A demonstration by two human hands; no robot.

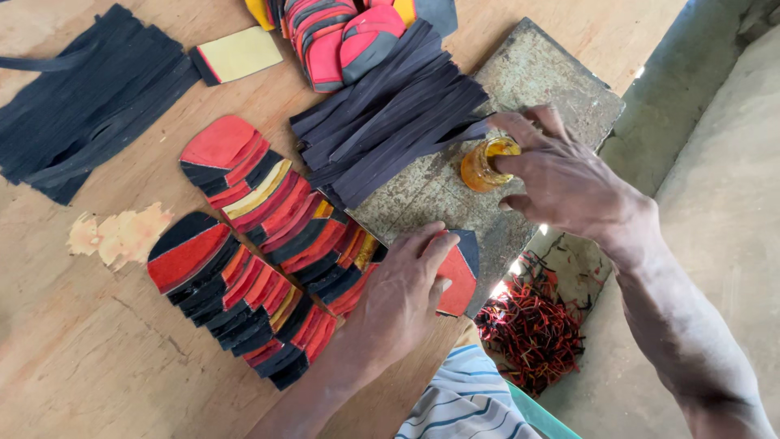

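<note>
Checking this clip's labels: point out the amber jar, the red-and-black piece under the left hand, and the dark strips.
amber jar (481, 167), head view, glass side.
red-and-black piece (461, 275), head view, red face.
dark strips (390, 106), head view, middle of bundle.

- Two hands are showing: the left hand (404, 297) and the right hand (561, 175).
- One small amber jar (481, 167) is sitting on one grey slab (544, 69).
- Two bundles of dark strips are lying here: one (81, 106) at far left, one (398, 114) on the slab.
- Two overlapping rows of red-and-black pieces (244, 297) are lying on the bench (89, 358); the pieces are too many to count.
- One heap of red threads (532, 329) is lying below.
</note>
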